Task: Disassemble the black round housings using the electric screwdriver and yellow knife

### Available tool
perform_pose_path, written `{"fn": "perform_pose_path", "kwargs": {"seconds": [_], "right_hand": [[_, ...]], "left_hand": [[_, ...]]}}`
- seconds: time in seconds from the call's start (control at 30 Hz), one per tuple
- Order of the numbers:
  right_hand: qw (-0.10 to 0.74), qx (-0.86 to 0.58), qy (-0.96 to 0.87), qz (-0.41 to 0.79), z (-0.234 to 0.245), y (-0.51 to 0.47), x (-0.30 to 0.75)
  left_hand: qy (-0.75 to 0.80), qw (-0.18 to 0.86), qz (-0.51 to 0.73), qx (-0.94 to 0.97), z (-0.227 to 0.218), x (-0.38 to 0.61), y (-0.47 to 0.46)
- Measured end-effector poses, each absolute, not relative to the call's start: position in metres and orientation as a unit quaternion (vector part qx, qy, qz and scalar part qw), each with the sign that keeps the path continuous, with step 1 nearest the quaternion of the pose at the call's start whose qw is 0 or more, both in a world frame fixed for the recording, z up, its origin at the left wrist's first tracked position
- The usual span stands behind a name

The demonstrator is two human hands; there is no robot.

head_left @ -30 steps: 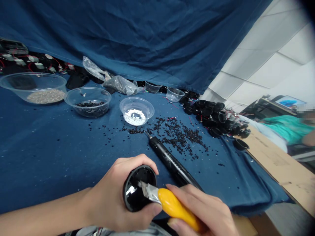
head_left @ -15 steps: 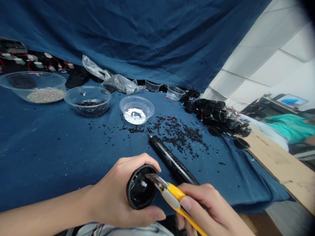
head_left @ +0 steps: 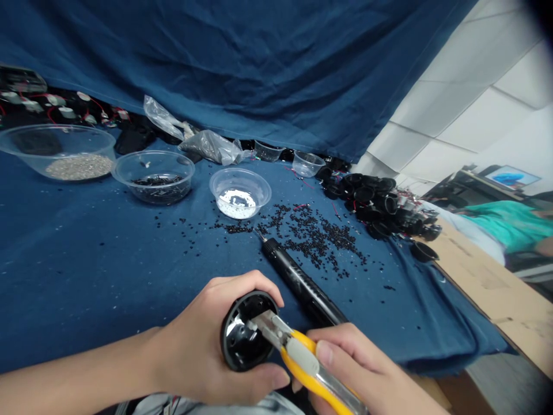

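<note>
My left hand (head_left: 216,346) is wrapped around a round black plastic housing (head_left: 239,349), its hollow side tilted up toward me. Small posts and a little white piece (head_left: 252,326) show inside it. My right hand (head_left: 358,363) grips a pair of side cutters (head_left: 302,360) with yellow and grey handles. Their metal jaws reach into the housing, close to the white piece; whether they touch it I cannot tell. Just beyond my hands a black electric screwdriver (head_left: 302,282) lies on the blue cloth, its thin bit pointing away to the left.
Many small black screws (head_left: 319,236) lie scattered past the screwdriver. Clear bowls hold white bits (head_left: 237,204), dark pieces (head_left: 158,181) and greyish parts (head_left: 82,167). Black housings (head_left: 371,202) are piled at the right, near a cardboard sheet (head_left: 488,282). A person in green (head_left: 505,225) is beyond.
The side cutters have moved left and deeper into the housing, and turned so that their jaws and handles show more broadly. My left hand and the housing have barely shifted.
</note>
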State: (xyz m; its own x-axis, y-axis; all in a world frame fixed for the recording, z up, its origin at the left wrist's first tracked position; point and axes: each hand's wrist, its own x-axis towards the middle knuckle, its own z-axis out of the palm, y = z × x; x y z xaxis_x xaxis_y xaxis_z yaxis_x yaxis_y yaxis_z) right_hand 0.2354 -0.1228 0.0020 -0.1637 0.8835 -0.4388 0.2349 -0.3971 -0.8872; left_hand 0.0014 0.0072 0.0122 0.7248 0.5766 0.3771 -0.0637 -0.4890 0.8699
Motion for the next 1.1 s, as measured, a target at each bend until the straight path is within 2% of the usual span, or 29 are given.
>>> {"fn": "perform_pose_path", "kwargs": {"seconds": [0.37, 0.5, 0.73, 0.93, 1.1], "right_hand": [[0.294, -0.567, -0.382, 0.668, 0.003, -0.118, 0.232], [0.269, -0.562, -0.328, 0.710, 0.010, -0.110, 0.227], [0.230, -0.573, -0.341, 0.709, 0.016, -0.101, 0.229], [0.278, -0.514, -0.331, 0.741, 0.014, -0.103, 0.226], [0.263, -0.515, -0.343, 0.740, 0.013, -0.098, 0.227]], "left_hand": [[0.150, 0.551, 0.292, 0.767, 0.018, 0.002, 0.009], [0.140, 0.599, 0.269, 0.741, 0.021, 0.003, 0.010], [0.136, 0.673, 0.213, 0.696, 0.017, 0.003, 0.013], [0.149, 0.701, 0.137, 0.684, 0.021, 0.001, 0.016], [0.134, 0.744, 0.103, 0.647, 0.013, -0.002, 0.017]]}}
